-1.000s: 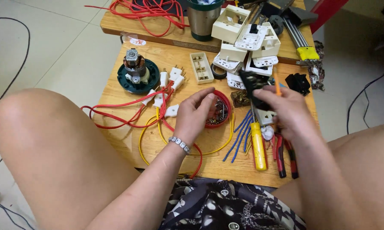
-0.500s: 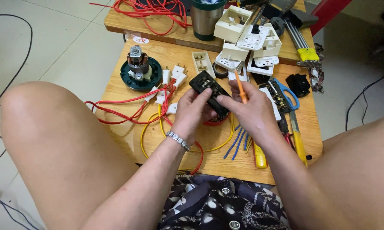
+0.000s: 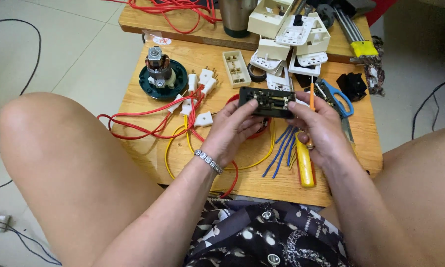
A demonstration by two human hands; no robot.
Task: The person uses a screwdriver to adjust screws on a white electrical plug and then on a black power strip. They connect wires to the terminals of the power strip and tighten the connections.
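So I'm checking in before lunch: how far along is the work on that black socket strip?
Done: the black strip is open, its metal contacts exposed. In hand: the left hand and right hand hold it above the wooden table, the right also gripping an orange screwdriver. Left: no wires join it; the red wires and blue wires lie loose.

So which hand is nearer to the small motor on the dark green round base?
Left. The left hand grips the black rectangular switch block just right of the motor; the right hand holds the block's far end, farther away.
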